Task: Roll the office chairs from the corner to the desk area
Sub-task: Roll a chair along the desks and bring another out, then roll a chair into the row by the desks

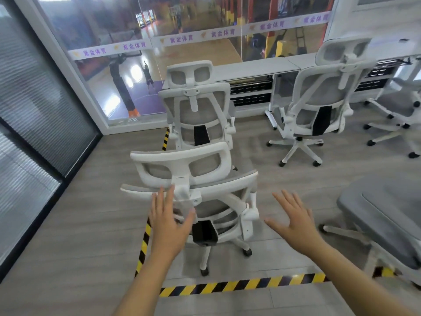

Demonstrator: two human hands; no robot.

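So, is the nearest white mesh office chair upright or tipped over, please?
Upright: the white mesh office chair stands on its casters on the grey floor, headrest uppermost.

White frame, grey mesh: nearest office chair, upright, back toward the viewer, at centre; second chair just behind it at 12 o'clock, same facing; third chair at 2 o'clock, well apart.

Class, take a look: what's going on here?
A person reaches both open hands toward the back of the nearest chair. The left hand is at its frame, contact unclear; the right hand hovers beside it, holding nothing. A second chair and a third chair stand by the desk ahead.
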